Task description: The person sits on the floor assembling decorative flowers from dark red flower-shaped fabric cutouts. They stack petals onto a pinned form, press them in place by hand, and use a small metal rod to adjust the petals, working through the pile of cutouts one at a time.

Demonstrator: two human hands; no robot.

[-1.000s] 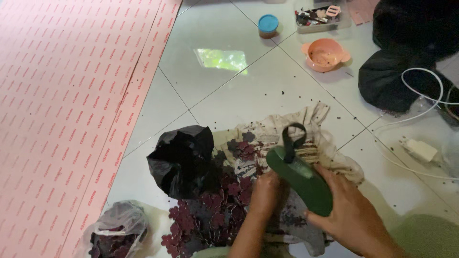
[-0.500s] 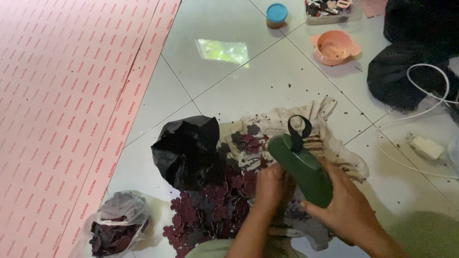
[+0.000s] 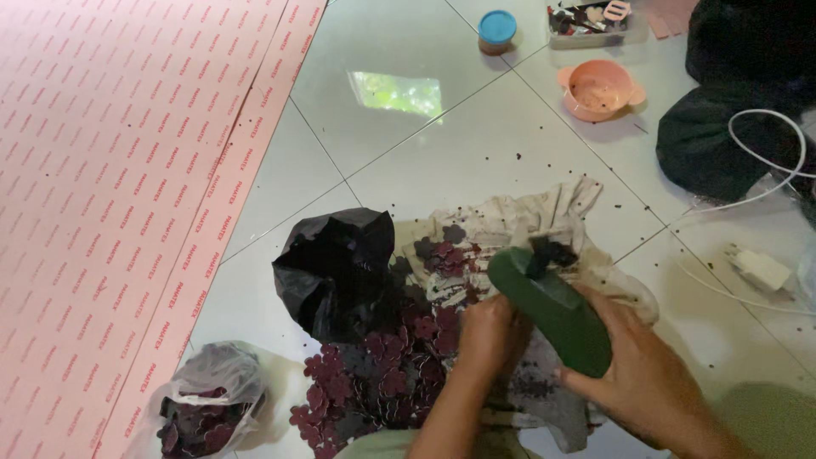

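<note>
Green tool (image 3: 552,310) gripped (right hand (image 3: 642,382)).

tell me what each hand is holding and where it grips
The right hand grips a green sandal sole by its lower end. The left hand presses on the dark red cutouts; whether it holds anything cannot be told.

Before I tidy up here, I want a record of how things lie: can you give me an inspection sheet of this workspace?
Surface: glossy white tiled floor, dark crumbs scattered on it.
Job's things: green oblong tool with a black loop over a stained cream cloth; dark maroon flower-shaped cutouts piled on the cloth.
Clutter: crumpled black plastic bag; clear bag of cutouts; pink plastic bowl; blue-lidded jar; tray of small bits.
Hands: right hand grips the tool; left hand presses down beside it, fingers hidden.
Cables: white cable with white adapter.
Surroundings: pink perforated sheets; dark fabric.
</note>
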